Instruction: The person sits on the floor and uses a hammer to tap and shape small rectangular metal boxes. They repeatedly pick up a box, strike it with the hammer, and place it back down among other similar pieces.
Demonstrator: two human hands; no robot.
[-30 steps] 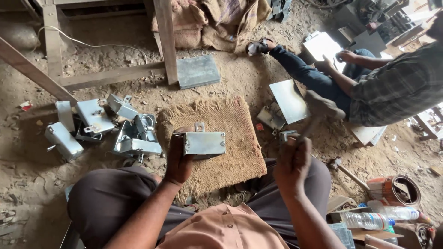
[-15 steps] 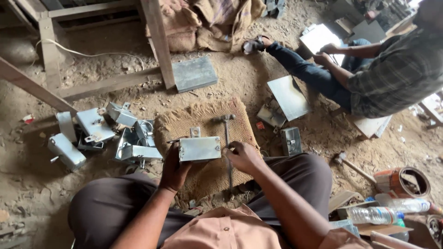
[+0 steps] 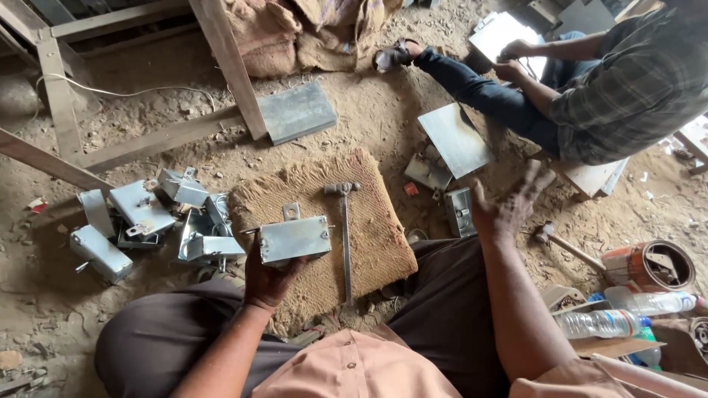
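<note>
Sandy workshop floor (image 3: 383, 125) spreads under the seated person, with a woven brown jute mat (image 3: 369, 236) laid between the knees. A second ago the right hand (image 3: 509, 210) was raised over the mat; half a second ago it was down beside the hammer; now it has lifted away to the right, fingers spread and holding nothing, over the small grey metal latch piece (image 3: 459, 211) on the floor. That leaves the long steel hammer (image 3: 344, 236) lying free on the mat, head pointing away from the person, just right of the box. The left hand (image 3: 267, 276) has kept its grip throughout, closed on the lower edge of the small folded grey sheet-metal box (image 3: 293, 237), which is held flat above the mat with a tab sticking up at its top edge. So the striking appears paused and the box stays in hand, not set down. To the left lies a heap of similar finished metal boxes (image 3: 147, 217), close to the left knee. Beyond the mat a flat grey metal sheet (image 3: 297, 110) rests against a wooden frame leg (image 3: 225, 63). A co-worker in a checked shirt (image 3: 627, 81) sits at the upper right, handling a pale sheet; another grey plate (image 3: 455, 138) lies by that person's leg. Clear plastic bottles (image 3: 601, 322) and a rusty tin (image 3: 649, 267) crowd the right side, near the right forearm.
</note>
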